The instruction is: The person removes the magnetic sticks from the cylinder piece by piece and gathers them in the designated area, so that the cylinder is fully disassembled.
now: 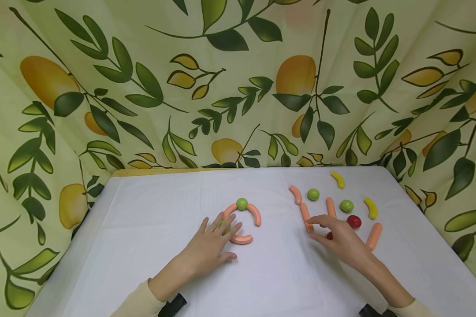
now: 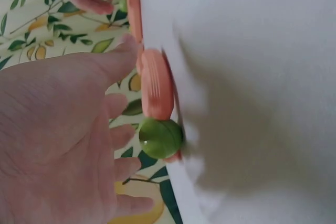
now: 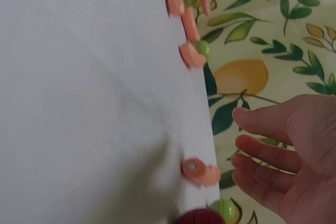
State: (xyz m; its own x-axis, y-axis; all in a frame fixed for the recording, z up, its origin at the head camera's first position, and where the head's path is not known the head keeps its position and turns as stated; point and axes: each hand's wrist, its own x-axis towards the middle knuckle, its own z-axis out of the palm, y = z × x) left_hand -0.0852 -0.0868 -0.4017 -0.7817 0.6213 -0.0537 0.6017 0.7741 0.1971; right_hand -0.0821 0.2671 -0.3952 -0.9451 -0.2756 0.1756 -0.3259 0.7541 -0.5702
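My left hand (image 1: 206, 253), fingers spread, hovers over the left side of a ring-like arrangement on the white table. It partly covers one green ball (image 1: 224, 226). Another green ball (image 1: 242, 204) sits at the top of the arrangement, with a curved pink sausage piece (image 1: 254, 215) to its right and a lower curved sausage piece (image 1: 242, 239) near the left thumb. In the right wrist view, my right hand (image 3: 283, 161) has loosely bent fingers with nothing between them. From the head view, its fingertips are beside a straight sausage piece (image 1: 306, 218), apparently above the table.
Around the right hand lie another sausage piece (image 1: 374, 236), a curved one (image 1: 295, 195), green balls (image 1: 347, 205), a red ball (image 1: 354, 221) and yellow banana-shaped pieces (image 1: 370, 208). A leaf-and-fruit patterned curtain (image 1: 238, 88) hangs behind the table (image 1: 143, 220).
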